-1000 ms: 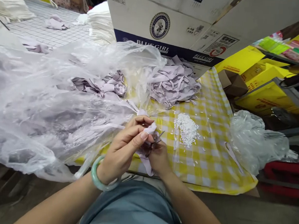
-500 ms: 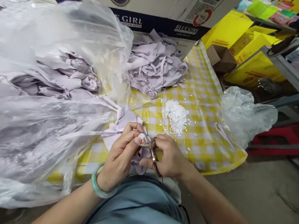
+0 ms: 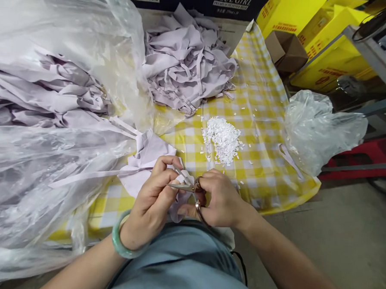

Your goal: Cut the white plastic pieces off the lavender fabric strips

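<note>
My left hand (image 3: 154,200), a green bangle (image 3: 123,240) at its wrist, pinches a pale lilac fabric piece (image 3: 149,153) near the table's front edge. Part of that cloth hangs below the fingers, and a thin strap trails from it to the left. In my right hand (image 3: 217,202) is a pair of scissors (image 3: 198,201), fingers in the loops. The blades stand apart, pointing left, with a bit of the cloth between them beside my left fingertips. Just beyond the hands lies a heap of small white clippings (image 3: 224,139).
A pile of lilac fabric pieces (image 3: 189,64) sits at the back by a beer carton (image 3: 233,2). More lie in a large clear plastic bag (image 3: 119,63) on the left. A crumpled plastic bag (image 3: 319,129) hangs at the checked tablecloth's (image 3: 261,139) right edge, near a metal shelf (image 3: 375,63).
The view has tipped downward, so the things on the table sit higher in the picture. The scissor blades have spread wider around the cloth; both hands keep their hold.
</note>
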